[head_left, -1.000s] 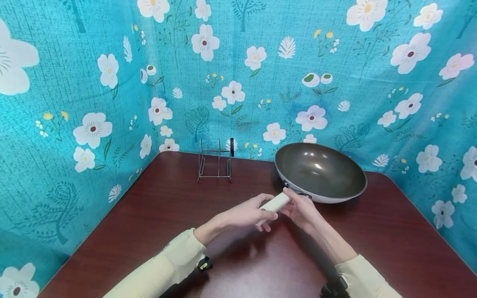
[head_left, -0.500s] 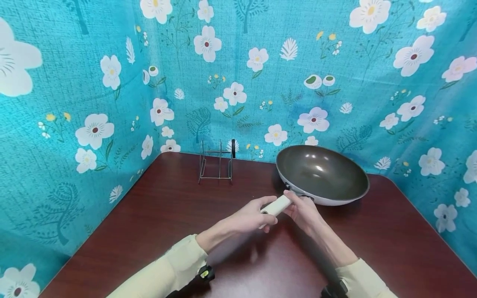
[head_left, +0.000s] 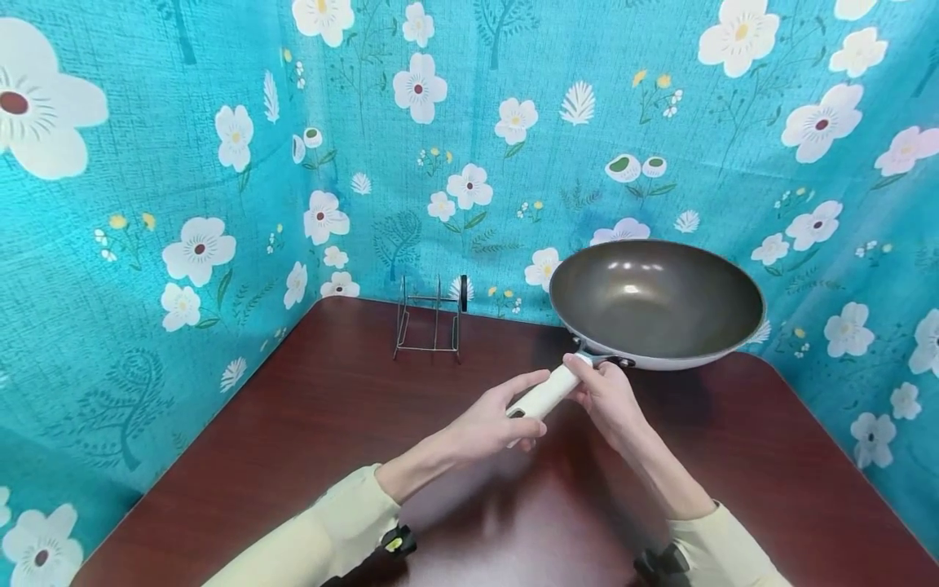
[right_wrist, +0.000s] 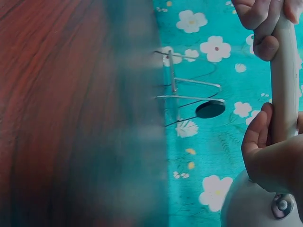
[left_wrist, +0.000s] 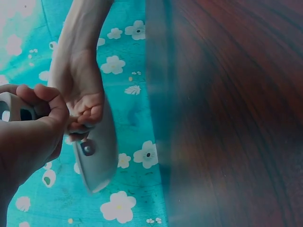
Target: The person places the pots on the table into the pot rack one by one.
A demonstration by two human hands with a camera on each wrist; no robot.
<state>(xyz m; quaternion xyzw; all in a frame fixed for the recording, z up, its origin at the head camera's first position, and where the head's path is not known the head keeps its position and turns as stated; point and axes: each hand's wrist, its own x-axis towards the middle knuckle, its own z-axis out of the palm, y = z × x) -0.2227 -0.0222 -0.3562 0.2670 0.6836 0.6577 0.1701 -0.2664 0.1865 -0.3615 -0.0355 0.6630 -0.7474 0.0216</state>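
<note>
A wok point(head_left: 656, 302) with a dark inside, pale outside and long white handle point(head_left: 546, 391) is held over the far right of the table. Its bowl tips toward me. My right hand point(head_left: 612, 403) grips the handle near the bowl, thumb lying along the top. Farther back, my left hand point(head_left: 487, 424) holds the handle's end, with the thumb on one side and fingers on the other. In the left wrist view, the handle's end point(left_wrist: 12, 106) pokes out of the left hand. The right wrist view has both hands around the handle point(right_wrist: 285, 80), a bare stretch between them.
A wire rack point(head_left: 429, 326) with a black disc on one side stands at the back of the dark red wooden table point(head_left: 330, 424). Flowered blue cloth point(head_left: 469, 236) hangs behind the table and along its sides.
The wok has risen off the table, its bowl going up and slightly right. Both hands have kept hold of the handle, the right hand rising with it. The rack stays put.
</note>
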